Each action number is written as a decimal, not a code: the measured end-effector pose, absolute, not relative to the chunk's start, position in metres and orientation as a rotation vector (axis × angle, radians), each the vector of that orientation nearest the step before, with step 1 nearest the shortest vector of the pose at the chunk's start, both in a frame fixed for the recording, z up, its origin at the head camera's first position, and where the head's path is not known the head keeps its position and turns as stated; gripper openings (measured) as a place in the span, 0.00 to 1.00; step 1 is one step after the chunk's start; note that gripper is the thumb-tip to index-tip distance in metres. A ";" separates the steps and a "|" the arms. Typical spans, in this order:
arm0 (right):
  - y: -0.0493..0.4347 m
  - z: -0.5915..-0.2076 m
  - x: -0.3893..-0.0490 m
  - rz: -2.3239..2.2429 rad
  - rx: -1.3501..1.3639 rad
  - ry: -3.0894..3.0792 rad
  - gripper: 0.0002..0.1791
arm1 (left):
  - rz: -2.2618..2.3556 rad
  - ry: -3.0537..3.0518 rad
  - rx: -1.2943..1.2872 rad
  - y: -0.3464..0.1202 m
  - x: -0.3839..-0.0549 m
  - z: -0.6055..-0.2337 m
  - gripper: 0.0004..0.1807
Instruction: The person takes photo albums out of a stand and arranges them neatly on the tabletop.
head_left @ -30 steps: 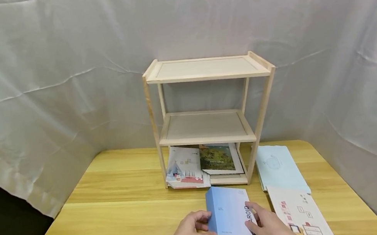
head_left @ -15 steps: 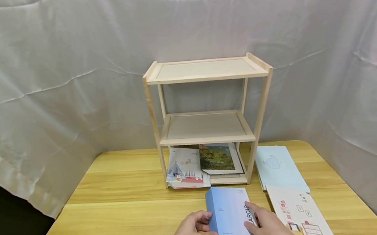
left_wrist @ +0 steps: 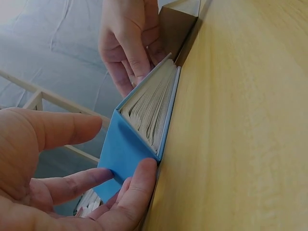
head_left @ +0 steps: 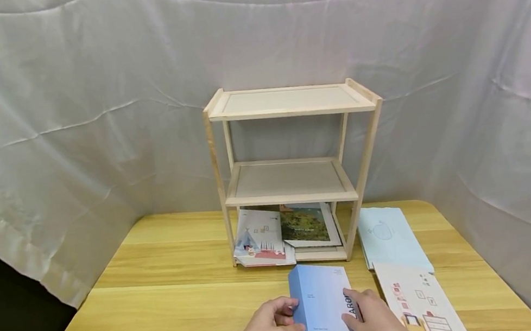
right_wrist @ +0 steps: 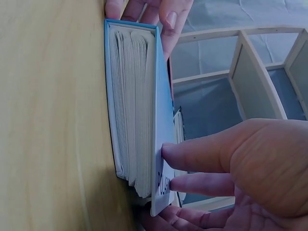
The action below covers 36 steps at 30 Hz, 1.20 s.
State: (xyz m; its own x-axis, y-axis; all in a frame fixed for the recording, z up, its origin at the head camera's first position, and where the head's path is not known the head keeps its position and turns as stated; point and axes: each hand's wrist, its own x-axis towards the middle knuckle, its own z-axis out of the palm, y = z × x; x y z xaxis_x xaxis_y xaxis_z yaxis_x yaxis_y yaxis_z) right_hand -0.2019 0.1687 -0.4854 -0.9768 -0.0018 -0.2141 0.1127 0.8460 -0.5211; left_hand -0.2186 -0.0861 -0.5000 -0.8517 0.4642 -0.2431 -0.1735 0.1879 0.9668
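Position: blue book [head_left: 320, 296] lies flat near the front edge of the tabletop [head_left: 165, 319], between both hands, just short of the wooden shelf [head_left: 291, 178]. Long axis runs front edge to back edge; spine faces the tabletop's left edge. Neither hand is nearer, since both touch. Left hand [head_left: 269, 326]: fingers spread, some tips against the spine, one digit apparently clear. Right hand [head_left: 374, 319]: pinches the cover's free edge, thumb and a finger on top, others tucked under.
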 end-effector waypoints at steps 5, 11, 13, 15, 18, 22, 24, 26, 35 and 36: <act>0.167 -0.486 -0.202 -0.816 0.141 2.812 0.32 | 1.763 1.891 0.230 -0.086 -0.217 -0.500 0.25; 0.164 -0.487 -0.201 -0.803 0.130 2.836 0.29 | 1.753 1.908 0.256 -0.086 -0.216 -0.502 0.24; 0.163 -0.486 -0.201 -0.787 0.115 2.849 0.29 | 1.745 1.936 0.271 -0.086 -0.216 -0.502 0.24; 0.162 -0.485 -0.200 -0.781 0.101 2.861 0.28 | 1.742 1.956 0.280 -0.085 -0.215 -0.502 0.23; 0.162 -0.485 -0.198 -0.778 0.092 2.875 0.27 | 1.737 1.977 0.289 -0.085 -0.215 -0.502 0.23; 0.163 -0.485 -0.197 -0.781 0.086 2.878 0.27 | 1.735 1.977 0.296 -0.085 -0.215 -0.502 0.22; 0.163 -0.485 -0.197 -0.786 0.086 2.871 0.27 | 1.741 1.950 0.290 -0.085 -0.214 -0.502 0.22; 0.164 -0.485 -0.197 -0.790 0.090 2.860 0.27 | 1.750 1.925 0.277 -0.086 -0.214 -0.502 0.22; 0.165 -0.481 -0.200 -0.811 0.144 2.780 0.27 | 1.583 2.046 0.370 -0.089 -0.212 -0.493 0.23; 0.166 -0.479 -0.201 -0.807 0.125 2.790 0.25 | 1.558 2.065 0.399 -0.089 -0.214 -0.491 0.23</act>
